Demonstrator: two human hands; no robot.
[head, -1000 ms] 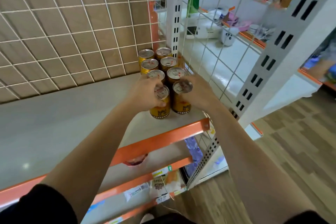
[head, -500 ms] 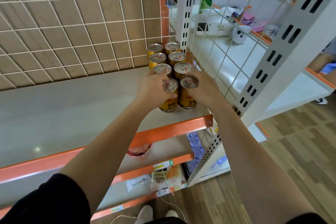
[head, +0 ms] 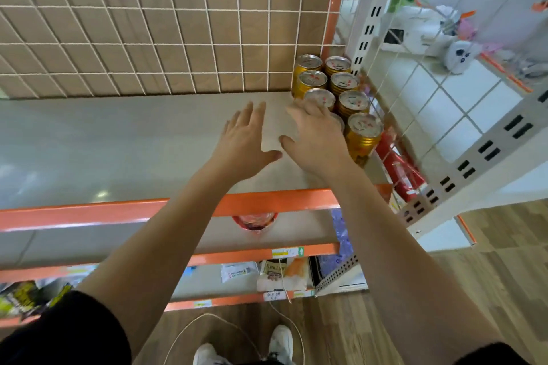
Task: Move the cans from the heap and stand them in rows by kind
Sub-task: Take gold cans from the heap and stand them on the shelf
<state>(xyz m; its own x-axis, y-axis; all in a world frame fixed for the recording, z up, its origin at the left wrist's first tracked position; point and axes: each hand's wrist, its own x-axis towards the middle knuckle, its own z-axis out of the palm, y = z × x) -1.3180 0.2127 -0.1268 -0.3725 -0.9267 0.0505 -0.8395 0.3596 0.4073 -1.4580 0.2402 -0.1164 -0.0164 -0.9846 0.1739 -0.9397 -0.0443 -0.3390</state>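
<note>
Several gold cans (head: 344, 83) with silver tops stand upright in two rows at the right end of the pale shelf (head: 118, 142), against the wire side panel. The front right can (head: 364, 133) is fully visible. My right hand (head: 314, 139) hovers open, fingers spread, and covers most of the front left can (head: 338, 121). Whether it touches that can I cannot tell. My left hand (head: 246, 139) is open over bare shelf, a hand's width left of the rows, holding nothing. No heap of cans is in view.
A wire grid (head: 163, 24) over brown tiles backs the shelf; an orange lip (head: 89, 213) runs along its front. A white slotted upright (head: 376, 9) and mesh close the right side. Lower shelves hold packets (head: 278, 272). A red bowl (head: 255, 221) sits below.
Both hands have let go of the two front cans and drawn back and left, fingers now spread. The camera has tilted down and to the left.
</note>
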